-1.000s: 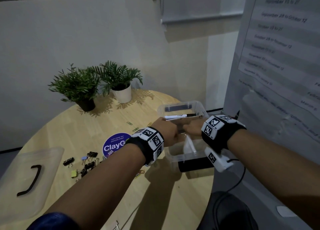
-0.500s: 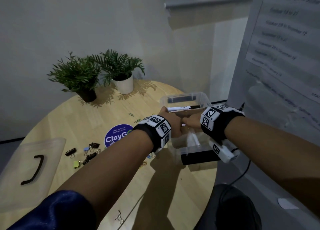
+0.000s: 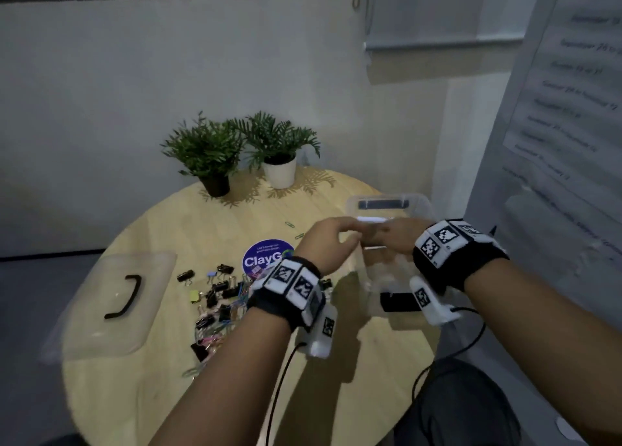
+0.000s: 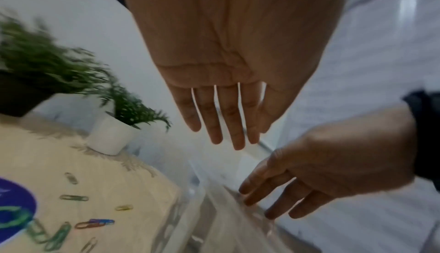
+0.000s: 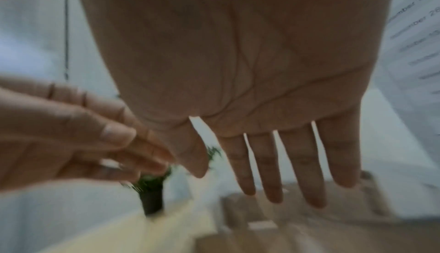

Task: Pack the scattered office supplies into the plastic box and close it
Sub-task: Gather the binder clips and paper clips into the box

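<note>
The round wooden worktop [image 3: 168, 395] filled the lower middle of the frame. At its right edge sat the clear plastic box [image 3: 390, 206], uncovered, with a white marker [image 3: 373, 219] and a dark object [image 3: 399, 301] inside; its lid [image 3: 111, 307] lay at lower left. Above the box hung the left hand [image 3: 328, 243] and right hand [image 3: 392, 238], fingers straight, holding nothing. Binder clips [image 3: 218, 292] and paper clips [image 4: 74, 197] lay scattered at centre.

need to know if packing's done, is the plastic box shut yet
Open. The plastic box has no lid on; its lid lies across the table.
</note>
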